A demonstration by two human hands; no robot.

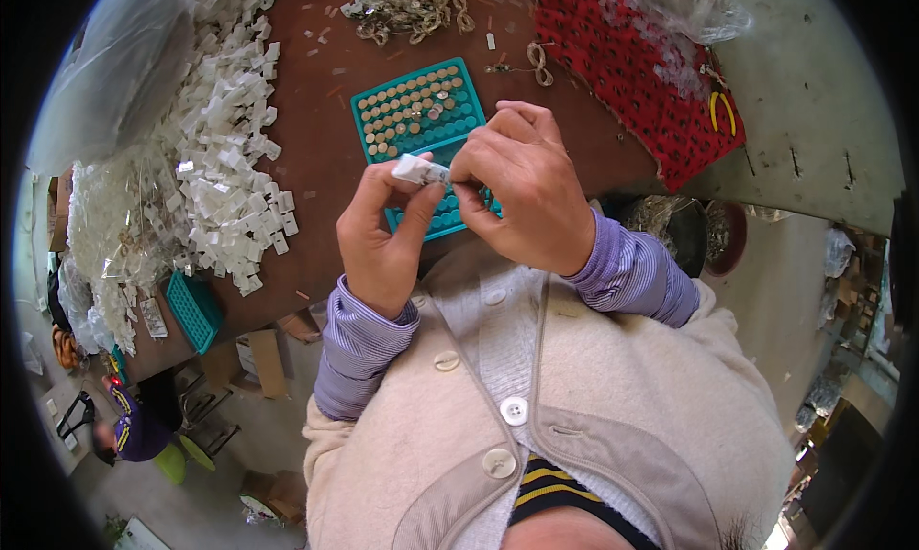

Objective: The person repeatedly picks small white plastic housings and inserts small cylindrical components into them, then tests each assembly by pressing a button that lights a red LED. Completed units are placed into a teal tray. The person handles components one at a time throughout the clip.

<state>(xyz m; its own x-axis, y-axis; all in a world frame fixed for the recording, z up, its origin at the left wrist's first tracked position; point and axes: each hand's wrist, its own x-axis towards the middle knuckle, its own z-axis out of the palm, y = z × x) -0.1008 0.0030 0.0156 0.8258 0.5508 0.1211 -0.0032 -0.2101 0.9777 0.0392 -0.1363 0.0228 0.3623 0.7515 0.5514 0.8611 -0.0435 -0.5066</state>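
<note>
Piece [414, 170]: small and white with dark marks, up between the two hands, over the near side of the teal tray.
Left hand [378, 229]: grasping the piece between thumb and forefinger.
Right hand [526, 191]: fingers curled, thumb and fingertips drawn together at the piece's right end; whether they grip it, or something small on it, I cannot tell.
Tray [466, 124]: teal, beyond and below the hands; rows of round tan discs [397, 100] sit in its far half, with some silvery ones among them, and the forearms and fingers partly hide its near half.
Heap [235, 157]: many white pieces along the left of the brown table [613, 162], beside a clear plastic bag [120, 71].
Basket [194, 311]: teal, tilted, at the table's near left edge.
Cord [412, 9]: tangled bundles at the far side, with a small coil [541, 64] nearer the cloth.
Cloth [622, 81]: red with dark spots, on the right.
Pliers [723, 114]: yellow-handled, lying on the cloth's right part.
</note>
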